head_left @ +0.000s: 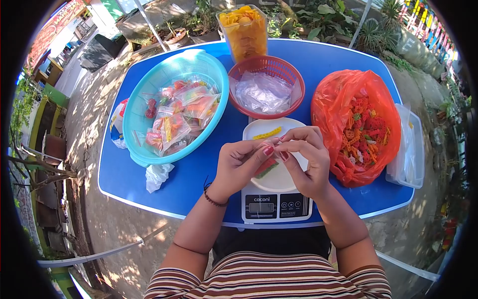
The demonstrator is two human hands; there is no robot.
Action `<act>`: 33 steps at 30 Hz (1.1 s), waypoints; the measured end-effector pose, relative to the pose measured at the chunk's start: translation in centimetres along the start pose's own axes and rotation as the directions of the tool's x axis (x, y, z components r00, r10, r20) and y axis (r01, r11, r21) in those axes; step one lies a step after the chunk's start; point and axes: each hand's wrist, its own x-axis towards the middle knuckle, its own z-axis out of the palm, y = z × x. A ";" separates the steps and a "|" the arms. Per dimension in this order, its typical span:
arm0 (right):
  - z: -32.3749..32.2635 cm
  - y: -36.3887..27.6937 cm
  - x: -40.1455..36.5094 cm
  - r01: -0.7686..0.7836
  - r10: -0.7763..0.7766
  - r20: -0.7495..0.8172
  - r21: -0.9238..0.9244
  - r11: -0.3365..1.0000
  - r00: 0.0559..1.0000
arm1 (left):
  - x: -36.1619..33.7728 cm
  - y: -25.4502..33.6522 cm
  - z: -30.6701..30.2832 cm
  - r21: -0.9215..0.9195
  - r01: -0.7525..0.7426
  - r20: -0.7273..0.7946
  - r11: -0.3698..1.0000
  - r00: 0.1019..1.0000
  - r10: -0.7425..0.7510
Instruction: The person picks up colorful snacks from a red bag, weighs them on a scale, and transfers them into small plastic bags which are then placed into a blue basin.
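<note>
My left hand [242, 162] and my right hand [308, 155] meet over a kitchen scale [253, 219], both closed in a pinch. Between their fingertips is the top of a small clear plastic bag [266, 168] with red and green pieces in it. The bag hangs above the scale's white plate [281, 183], and my fingers partly hide it. A yellow snack piece [267, 133] lies on the plate behind my hands. Right of them, a red plastic bag [331, 107] stands open, full of colourful snack pieces [366, 132].
On the left, a teal basket [137, 112] holds several filled packets [174, 117]. A red basket [295, 74] with clear bags [263, 93] sits behind the scale, before a tub of yellow chips [245, 32]. Crumpled plastic [158, 177] and a clear box [419, 149] are on the blue table [199, 187].
</note>
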 end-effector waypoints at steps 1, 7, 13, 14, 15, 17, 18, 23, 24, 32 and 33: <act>-0.1 -0.1 0.1 0.002 -0.002 0.038 -0.001 1.000 0.999 | 0.1 -0.1 0.1 0.021 -0.025 -0.012 0.999 1.000 0.025; 0.4 1.9 -0.3 -0.115 0.129 0.034 -0.279 0.953 0.991 | 0.7 0.4 -0.6 0.026 -0.004 -0.253 1.000 0.967 0.011; 1.3 1.4 -0.8 -0.037 0.117 0.109 -0.555 0.831 0.987 | 0.9 0.8 -0.6 -0.193 -0.017 -0.254 0.981 0.967 -0.033; 1.1 1.7 -0.9 -0.031 0.111 0.115 -0.543 0.839 0.987 | 0.9 0.6 -0.7 -0.197 -0.023 -0.252 0.980 0.967 -0.028; 1.0 1.9 -0.9 -0.031 0.112 0.124 -0.521 0.853 0.986 | 0.9 0.4 -0.7 -0.168 -0.010 -0.254 0.986 0.967 -0.034; 0.7 2.4 -0.8 -0.034 0.114 0.141 -0.475 0.879 0.984 | 0.9 0.1 -0.9 -0.108 0.020 -0.259 0.994 0.965 -0.047; 0.6 2.3 -0.7 -0.135 0.172 0.085 -0.331 0.934 0.981 | 0.9 0.1 -0.9 -0.104 0.015 -0.238 0.994 0.970 -0.040; 0.0 1.7 -0.2 -0.191 0.225 -0.154 0.210 0.959 0.962 | 0.6 0.7 -0.5 -0.086 0.000 -0.167 0.996 0.986 -0.015; -0.2 1.6 -0.4 -0.176 0.223 -0.155 0.270 0.947 0.962 | 0.6 0.7 -0.6 -0.091 -0.001 -0.135 0.996 0.991 -0.011; 0.5 1.2 -0.9 -0.170 0.321 -0.161 0.591 0.789 0.933 | 0.1 1.4 -0.2 -0.089 0.019 0.006 0.996 1.000 -0.019; 0.5 1.3 -1.0 -0.165 0.330 -0.181 0.592 0.789 0.926 | 0.1 1.4 -0.2 -0.093 0.024 0.006 0.995 1.000 -0.024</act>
